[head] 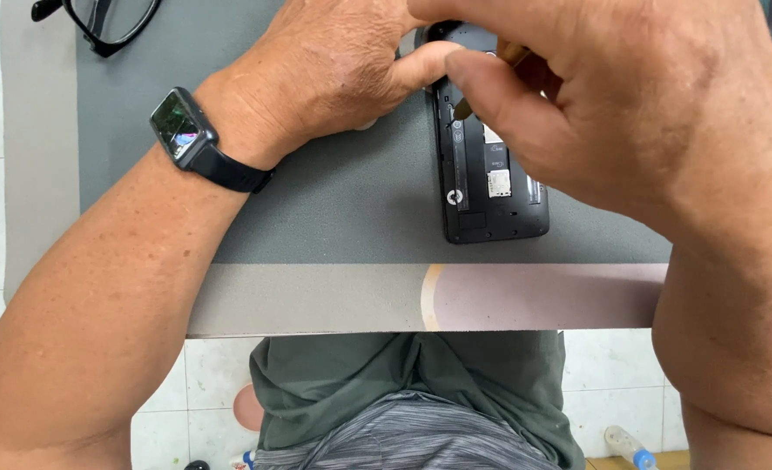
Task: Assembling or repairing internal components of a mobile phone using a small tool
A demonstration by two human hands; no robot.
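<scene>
A black phone (490, 204) with its back cover off lies on a grey work mat (333, 200), showing its inner parts and card slots. My left hand (333, 65) rests on the mat and presses its fingertips against the phone's upper left edge. My right hand (603, 96) hovers over the phone's upper half, pinching a thin tool with a brass-coloured shaft (515, 57); the tip (461, 110) touches the phone's inside near the left rim. The top of the phone is hidden under both hands. A dark smartwatch (181, 130) sits on my left wrist.
Black-framed glasses (98, 22) lie at the mat's far left corner. The table's front edge (403, 300) runs just below the phone. Below it are a tiled floor, my lap, and a small bottle (627, 446) on the floor at right.
</scene>
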